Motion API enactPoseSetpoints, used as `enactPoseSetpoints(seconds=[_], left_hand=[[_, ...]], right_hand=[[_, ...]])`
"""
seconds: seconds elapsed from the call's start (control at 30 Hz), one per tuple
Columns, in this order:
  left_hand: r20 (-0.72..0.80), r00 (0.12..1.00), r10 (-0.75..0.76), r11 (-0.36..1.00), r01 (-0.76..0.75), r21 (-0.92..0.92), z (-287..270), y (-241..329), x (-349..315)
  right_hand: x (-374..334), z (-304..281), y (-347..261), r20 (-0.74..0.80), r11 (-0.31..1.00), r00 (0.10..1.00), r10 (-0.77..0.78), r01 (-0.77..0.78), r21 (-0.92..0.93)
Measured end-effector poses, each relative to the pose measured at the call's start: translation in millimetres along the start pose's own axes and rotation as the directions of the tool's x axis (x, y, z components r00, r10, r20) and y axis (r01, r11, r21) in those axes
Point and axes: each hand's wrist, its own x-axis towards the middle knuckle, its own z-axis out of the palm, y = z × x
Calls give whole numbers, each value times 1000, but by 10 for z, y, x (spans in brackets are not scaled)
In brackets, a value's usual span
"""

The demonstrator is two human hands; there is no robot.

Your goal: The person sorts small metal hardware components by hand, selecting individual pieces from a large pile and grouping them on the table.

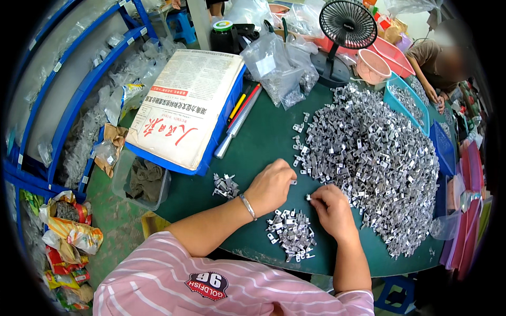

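My left hand (270, 185), with a silver bracelet on its wrist, is closed, and a small metal bracket (293, 182) sticks out at its fingertips. Between the thumb and fingers of my right hand (333, 209) another small metal piece (308, 197) is pinched. A large heap of grey metal brackets (369, 158) spreads to the right of both hands. Nearer me, between my forearms, lies a smaller pile of brackets (291, 235). A third little pile (225, 186) sits left of my left hand, partly behind my wrist.
Newspapers (179, 105) lie on a blue tray at the left, beside pens (243, 108). Plastic bags (276, 66) and a black fan (348, 26) stand at the back. A turquoise basket (406, 102) borders the heap. Another person (435, 63) works at the far right.
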Motion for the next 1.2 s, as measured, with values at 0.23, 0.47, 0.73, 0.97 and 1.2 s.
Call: enactPoseSetpoints(seconds=[0.23,0.47,0.73,0.97,1.2], left_hand=[[184,982,-38,919,107,-378,-151,264,56],[172,985,-35,925,97,-367,-107,253,49],[22,1000,17,991,-19,135,-96,18,58],[154,971,-182,966,206,-157,-111,80,67],[222,953,-204,838,287,-464,-73,169,55]], right_hand=[[-1,-35,21,275,528,847,455,-505,683],[14,-98,-19,334,400,821,462,-529,748],[23,-104,1,326,448,847,421,-506,737],[-19,-118,39,290,585,908,301,-416,696],[-7,-67,-23,201,795,955,218,-293,531]])
